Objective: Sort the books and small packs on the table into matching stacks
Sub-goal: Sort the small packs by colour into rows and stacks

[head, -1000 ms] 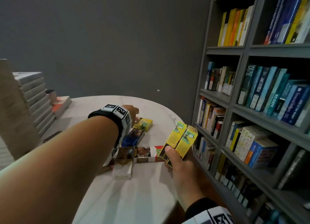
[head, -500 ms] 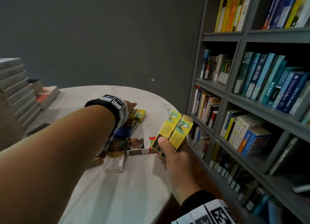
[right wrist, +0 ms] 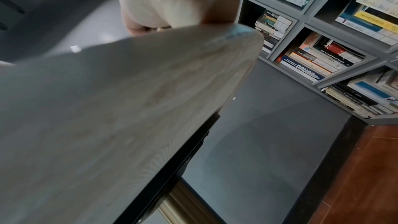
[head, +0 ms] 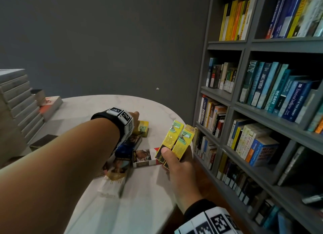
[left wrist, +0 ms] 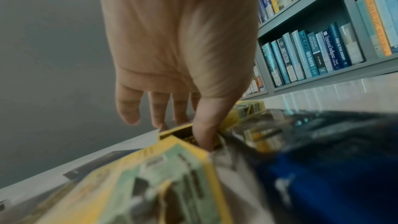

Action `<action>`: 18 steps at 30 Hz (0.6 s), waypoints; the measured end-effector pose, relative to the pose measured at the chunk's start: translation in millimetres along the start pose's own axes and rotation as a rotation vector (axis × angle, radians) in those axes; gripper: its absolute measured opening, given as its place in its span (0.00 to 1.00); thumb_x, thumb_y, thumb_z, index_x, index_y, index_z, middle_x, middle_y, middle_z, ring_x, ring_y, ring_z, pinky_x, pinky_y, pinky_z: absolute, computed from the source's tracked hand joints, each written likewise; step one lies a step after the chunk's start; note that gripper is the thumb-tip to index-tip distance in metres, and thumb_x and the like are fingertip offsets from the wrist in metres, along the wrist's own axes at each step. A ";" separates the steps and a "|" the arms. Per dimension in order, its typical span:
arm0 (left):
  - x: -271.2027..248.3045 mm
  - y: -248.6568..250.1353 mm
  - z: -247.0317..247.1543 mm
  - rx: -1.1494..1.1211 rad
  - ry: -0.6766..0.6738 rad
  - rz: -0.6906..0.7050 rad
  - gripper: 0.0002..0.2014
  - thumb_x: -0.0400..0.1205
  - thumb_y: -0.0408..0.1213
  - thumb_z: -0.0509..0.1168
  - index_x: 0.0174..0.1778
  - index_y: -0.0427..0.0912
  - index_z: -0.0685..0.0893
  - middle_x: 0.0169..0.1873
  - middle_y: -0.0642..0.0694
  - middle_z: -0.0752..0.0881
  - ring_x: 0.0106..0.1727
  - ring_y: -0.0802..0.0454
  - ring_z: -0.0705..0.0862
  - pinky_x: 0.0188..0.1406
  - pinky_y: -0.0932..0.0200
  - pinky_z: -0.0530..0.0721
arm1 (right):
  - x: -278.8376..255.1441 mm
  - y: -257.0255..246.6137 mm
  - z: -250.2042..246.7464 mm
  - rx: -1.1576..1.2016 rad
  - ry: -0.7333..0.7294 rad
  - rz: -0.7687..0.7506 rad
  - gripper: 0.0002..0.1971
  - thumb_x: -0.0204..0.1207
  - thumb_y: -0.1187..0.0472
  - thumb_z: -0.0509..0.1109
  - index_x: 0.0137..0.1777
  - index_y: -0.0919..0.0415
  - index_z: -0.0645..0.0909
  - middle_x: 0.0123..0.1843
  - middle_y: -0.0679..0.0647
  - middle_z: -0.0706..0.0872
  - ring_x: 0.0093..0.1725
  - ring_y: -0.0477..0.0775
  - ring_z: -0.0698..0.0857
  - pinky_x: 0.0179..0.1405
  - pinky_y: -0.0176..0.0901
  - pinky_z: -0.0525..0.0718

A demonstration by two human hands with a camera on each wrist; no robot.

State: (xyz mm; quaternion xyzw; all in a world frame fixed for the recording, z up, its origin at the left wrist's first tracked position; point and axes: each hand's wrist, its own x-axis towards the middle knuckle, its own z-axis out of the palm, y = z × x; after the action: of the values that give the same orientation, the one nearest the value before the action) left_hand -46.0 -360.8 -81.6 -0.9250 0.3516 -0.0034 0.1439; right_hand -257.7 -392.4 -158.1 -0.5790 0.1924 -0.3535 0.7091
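Since a second ago, little has shifted: the left hand (head: 134, 115) has settled lower onto the far yellow pack (head: 143, 128), while the right hand (head: 178, 162) keeps its hold at the table's near-right edge. That right hand grips two yellow packs (head: 174, 141) side by side, thumb across their lower front, tops tilted away from the palm. On the left wrist view, the left thumb (left wrist: 206, 125) presses against the yellow pack's side and the fingers reach down over its far edge; whether they actually clamp it cannot be told. Between the two grips lie a blue pack (head: 128, 144), a red-and-white pack (head: 145, 157) and a white-gold pack (head: 113, 181) on the marble table (head: 139, 198). Well left of the left hand stands a stack of books (head: 19, 102).
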 end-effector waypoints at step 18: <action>-204.2 7.8 -34.7 -1.073 0.203 -0.037 0.33 0.80 0.47 0.63 0.80 0.49 0.57 0.60 0.42 0.82 0.46 0.50 0.78 0.40 0.60 0.74 | -10.6 -15.8 2.6 -0.055 -0.002 0.018 0.09 0.76 0.63 0.71 0.53 0.53 0.79 0.46 0.51 0.87 0.45 0.54 0.86 0.41 0.43 0.79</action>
State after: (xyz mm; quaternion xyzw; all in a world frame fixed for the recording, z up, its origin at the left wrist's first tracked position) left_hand -208.5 -242.5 -31.1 -0.8696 0.2998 0.0847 -0.3832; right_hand -267.5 -384.2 -143.8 -0.5969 0.2064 -0.3409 0.6963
